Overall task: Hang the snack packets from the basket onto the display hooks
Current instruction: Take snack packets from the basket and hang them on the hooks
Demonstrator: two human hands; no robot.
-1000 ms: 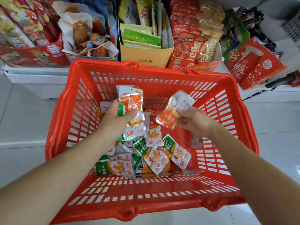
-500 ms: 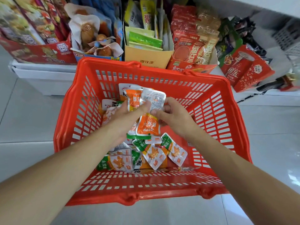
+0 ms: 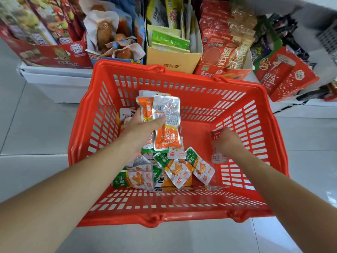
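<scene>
1. Snack packets (image 3: 177, 172) lie in a loose heap on the floor of one red basket (image 3: 182, 217), below and between my two hands. I count at least six there, mostly green and orange, but they overlap and I cannot fix the exact number.
2. My left hand (image 3: 140, 130) grips a stack (image 3: 166, 125) of packets, with the thumb pressed across the front one. That one shows a silver printed back above an orange lower half. I make out at least three in the stack, and the ones behind are partly hidden.
3. I see the stack held upright above the heap, off the basket floor.
4. My right hand (image 3: 227, 141) is low by the basket's right wall, well apart from the left hand. Its fingers are curled round one red packet (image 3: 217, 135).
5. One white-backed packet (image 3: 218, 157) lies just below that hand, against the same wall.
6. Beyond both hands, past the basket's far rim, I count four open cartons (image 3: 171, 57) of other snacks in a row on a white shelf base (image 3: 60, 83). Some red bags (image 3: 284, 73) sit beyond and to the right of my right hand.
</scene>
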